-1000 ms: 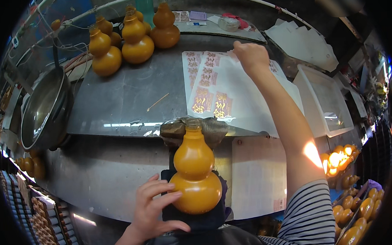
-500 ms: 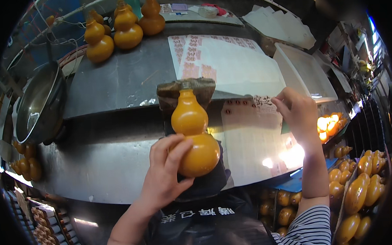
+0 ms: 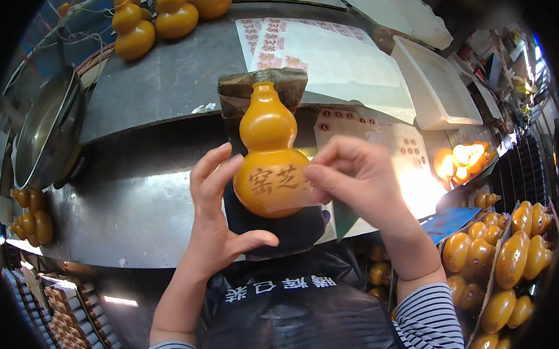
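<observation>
Grey worktable (image 3: 131, 206), sunlit at right

Near right: massed yellow gourds (image 3: 513, 269). Far right: red-printed white sheets (image 3: 349, 62). Near centre: yellow gourd bottle (image 3: 267, 126), neck at brown block (image 3: 232, 89). Left hand (image 3: 214, 218): spread wide beside bottle. Right hand (image 3: 364, 177): pinching clear, dark-lettered label (image 3: 277, 182) over bottle's lower half; contact unclear.

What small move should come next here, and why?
I'd probably press the left end of the printed strip against the gourd-shaped bottle with the left grip. The strip spans the lower bulb, the right grip pinches its right end, and the left grip is open beside the bulb. Whether the strip already touches, I can't tell.
</observation>
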`<state>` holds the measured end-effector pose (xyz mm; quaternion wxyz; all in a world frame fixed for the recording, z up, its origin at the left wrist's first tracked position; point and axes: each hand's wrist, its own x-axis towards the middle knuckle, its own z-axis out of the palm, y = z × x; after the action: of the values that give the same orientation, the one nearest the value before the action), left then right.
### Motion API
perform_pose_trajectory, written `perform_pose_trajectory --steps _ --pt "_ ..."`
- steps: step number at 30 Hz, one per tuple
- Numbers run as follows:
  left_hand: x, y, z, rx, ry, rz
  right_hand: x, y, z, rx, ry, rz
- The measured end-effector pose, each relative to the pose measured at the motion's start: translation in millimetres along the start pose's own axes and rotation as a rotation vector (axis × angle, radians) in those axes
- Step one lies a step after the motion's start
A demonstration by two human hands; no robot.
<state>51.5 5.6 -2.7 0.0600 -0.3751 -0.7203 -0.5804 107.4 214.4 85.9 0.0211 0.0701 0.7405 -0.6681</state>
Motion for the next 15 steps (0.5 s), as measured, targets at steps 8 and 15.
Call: perform_pose_trajectory --steps 8,15 --pt "3.9 -3.5 15.9 0.031 0.036 0.018 2.5 22.5 6.3 -0.336 0.110 -0.083" --pt "5.9 3.5 10.1 0.152 0.014 0.075 -10.9 51.9 8.2 -0.659 0.202 -0.757"
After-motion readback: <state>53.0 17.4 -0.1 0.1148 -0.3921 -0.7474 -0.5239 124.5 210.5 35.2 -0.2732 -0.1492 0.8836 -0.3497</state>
